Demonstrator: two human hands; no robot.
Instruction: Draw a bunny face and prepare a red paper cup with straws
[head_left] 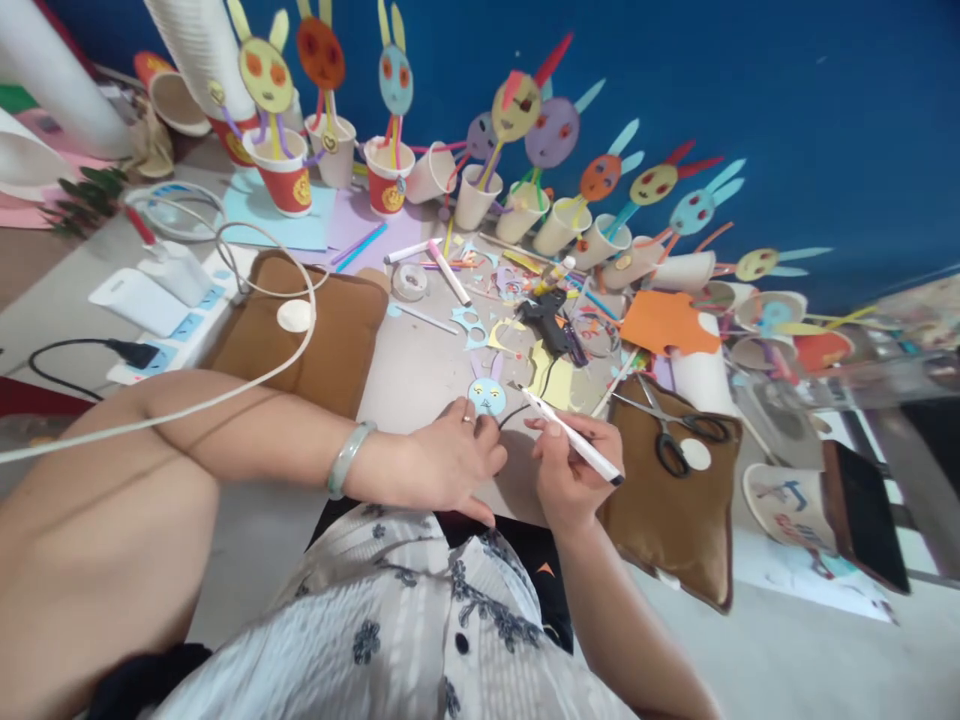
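Note:
A light blue paper rabbit face (487, 394) with purple ears and a drawn face lies flat on the table. My left hand (454, 455) rests at its lower edge, fingertips on the paper and thumb stretched out to the side. In my right hand (574, 465) is a white marker (581, 446), gripped between thumb and fingers. Its dark tip points up and left, just right of the rabbit face and apart from it. Yellow paper scraps (551, 378) and a black hot glue gun (553, 322) lie behind.
Paper cups (476, 200) with rabbit figures line the blue wall. Scissors (671, 450) lie on the right brown cushion (675, 540); another cushion (330, 340) is at left. A white cable (281, 365) crosses above my left arm from the power strip (187, 325). An orange sheet (660, 322) lies right.

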